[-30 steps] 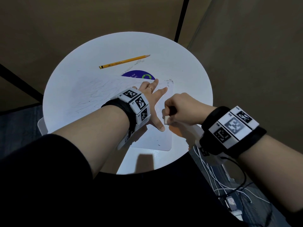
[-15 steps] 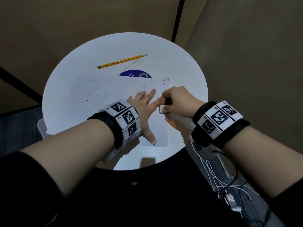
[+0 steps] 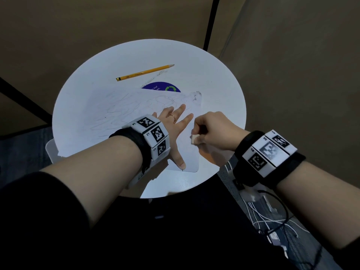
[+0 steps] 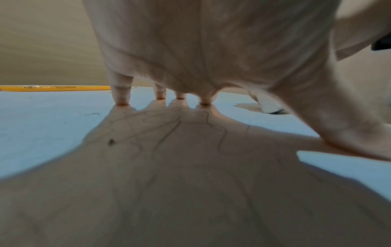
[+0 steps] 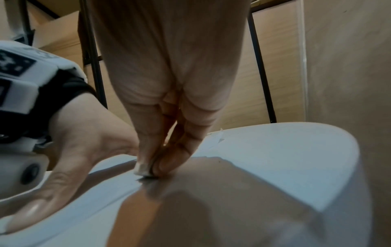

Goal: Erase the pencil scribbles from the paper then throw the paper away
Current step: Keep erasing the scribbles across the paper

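The paper (image 3: 124, 114), covered in faint pencil scribbles (image 3: 124, 110), is lying flat on the round white table (image 3: 220, 90). The left hand (image 3: 173, 129) is pressing down on the paper with fingers spread wide and straight. Just beside its index finger, the right hand (image 3: 212, 129) is pinching a small white eraser (image 3: 193, 138) against the paper's right part. Beyond the paper, a yellow pencil (image 3: 145, 72) is lying on the table, and a blue round sticker (image 3: 161, 87) is peeking from under the paper's far edge.

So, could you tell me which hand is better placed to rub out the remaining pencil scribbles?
Right hand: it already pinches the small white eraser against the white paper sheet, while the left hand presses flat, steadying it.
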{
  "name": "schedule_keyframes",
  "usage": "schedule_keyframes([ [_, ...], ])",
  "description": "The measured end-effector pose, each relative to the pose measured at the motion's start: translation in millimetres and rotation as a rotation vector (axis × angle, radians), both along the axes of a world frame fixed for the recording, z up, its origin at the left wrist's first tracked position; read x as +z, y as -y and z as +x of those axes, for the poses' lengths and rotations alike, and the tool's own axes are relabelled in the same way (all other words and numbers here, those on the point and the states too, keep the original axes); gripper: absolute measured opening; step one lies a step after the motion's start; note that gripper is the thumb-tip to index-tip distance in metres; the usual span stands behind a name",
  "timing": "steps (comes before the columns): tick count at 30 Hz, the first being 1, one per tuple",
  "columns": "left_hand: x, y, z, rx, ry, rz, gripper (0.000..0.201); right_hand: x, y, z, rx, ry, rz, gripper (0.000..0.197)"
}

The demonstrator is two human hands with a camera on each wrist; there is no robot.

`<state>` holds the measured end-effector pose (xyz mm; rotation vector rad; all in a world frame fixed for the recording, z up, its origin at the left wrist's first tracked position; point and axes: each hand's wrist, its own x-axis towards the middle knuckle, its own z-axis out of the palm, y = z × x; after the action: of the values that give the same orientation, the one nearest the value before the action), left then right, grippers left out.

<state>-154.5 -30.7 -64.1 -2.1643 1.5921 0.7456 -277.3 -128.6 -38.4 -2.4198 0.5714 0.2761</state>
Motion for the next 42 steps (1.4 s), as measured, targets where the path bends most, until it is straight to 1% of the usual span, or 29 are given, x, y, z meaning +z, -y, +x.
schedule_keyframes([
  [3, 1, 0, -1, 0.000, -0.005, -0.001, 0.143, 2, 2, -3, 0.012, -0.071, 0.038, 0.018],
  [6, 0, 0, 0, -0.003, -0.002, -0.004, 0.143, 1, 5, 3, -0.016, -0.041, 0.021, 0.010],
  [9, 1, 0, 0, -0.010, -0.001, -0.019, 0.141, -1, 5, 3, -0.026, -0.017, 0.034, 0.009],
  [12, 0, 2, -4, 0.007, -0.021, -0.037, 0.131, -3, 8, 2, -0.027, -0.008, 0.022, 0.008],
  [16, 1, 7, -7, 0.049, -0.057, -0.072, 0.113, -4, 19, 10, -0.057, 0.031, -0.076, 0.010],
  [20, -1, 12, -4, 0.038, -0.064, -0.063, 0.107, -6, 30, 14, -0.082, 0.069, -0.089, 0.010],
  [25, -5, 11, -3, 0.057, -0.073, -0.046, 0.107, -7, 27, 7, -0.086, 0.076, -0.045, 0.017],
  [28, -4, 11, -4, 0.059, -0.061, -0.051, 0.108, -4, 23, 2, -0.046, 0.018, 0.030, 0.013],
  [30, -4, 11, -4, 0.060, -0.063, -0.048, 0.109, -3, 26, 4, -0.041, 0.005, 0.013, 0.012],
  [34, -3, 11, -5, 0.061, -0.064, -0.040, 0.110, -2, 31, 15, -0.095, 0.064, -0.056, 0.010],
  [37, -2, 12, -5, 0.058, -0.061, -0.031, 0.112, -1, 25, 8, -0.036, -0.014, -0.014, 0.010],
  [39, -2, 13, -5, 0.058, -0.057, -0.030, 0.112, 2, 23, 4, -0.012, -0.098, 0.073, 0.021],
  [40, -3, 13, -5, 0.056, -0.058, -0.030, 0.112, 3, 23, 3, -0.019, -0.112, 0.081, 0.022],
  [42, -4, 13, -4, 0.056, -0.063, -0.033, 0.112, 1, 27, 7, -0.041, -0.063, 0.013, 0.013],
])
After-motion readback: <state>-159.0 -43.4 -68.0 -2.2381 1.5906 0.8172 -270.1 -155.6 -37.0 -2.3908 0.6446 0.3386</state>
